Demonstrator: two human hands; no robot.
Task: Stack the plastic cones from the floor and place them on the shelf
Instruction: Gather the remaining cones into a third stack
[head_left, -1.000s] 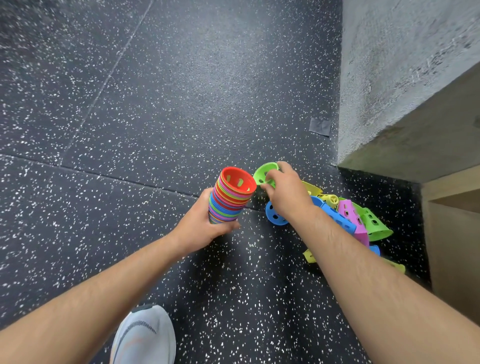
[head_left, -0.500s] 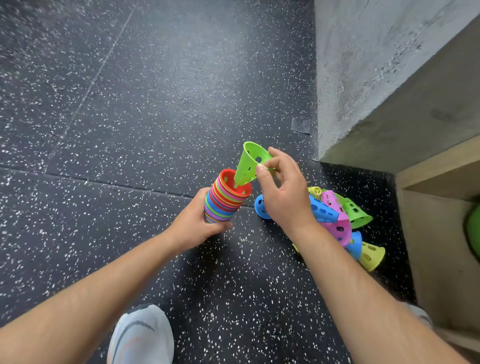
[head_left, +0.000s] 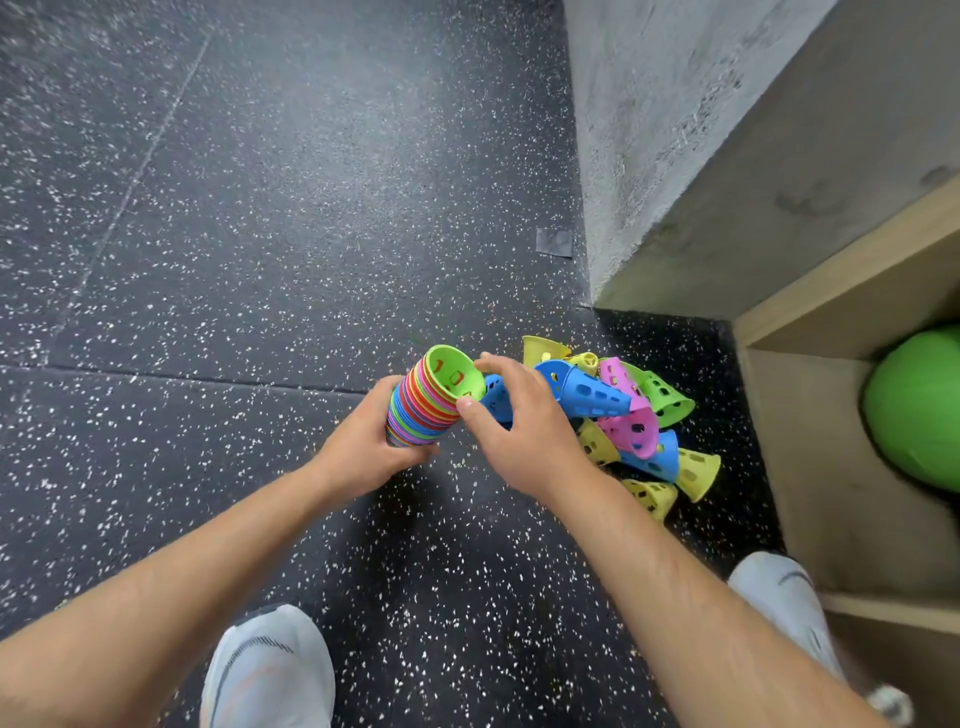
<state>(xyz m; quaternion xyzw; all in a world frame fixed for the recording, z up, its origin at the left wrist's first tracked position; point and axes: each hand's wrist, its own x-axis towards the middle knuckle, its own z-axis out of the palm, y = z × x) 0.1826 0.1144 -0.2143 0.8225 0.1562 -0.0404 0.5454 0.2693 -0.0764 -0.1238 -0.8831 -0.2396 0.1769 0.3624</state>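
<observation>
The left hand (head_left: 363, 452) grips a tilted stack of multicoloured perforated plastic cones (head_left: 418, 415), a lime-green cone (head_left: 453, 375) topmost, above the speckled black rubber floor (head_left: 260, 260). The right hand (head_left: 519, 431), fingers loosely spread, touches its rim. Loose cones (head_left: 631, 428) lie heaped beside a wooden shelf (head_left: 810, 467) holding a green ball (head_left: 919, 410).

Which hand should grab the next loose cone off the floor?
The right. The left hand grips the stack of cones, so it is busy, while the right hand sits between the stack and the pile of loose cones, with a blue cone just beyond its fingers.
</observation>
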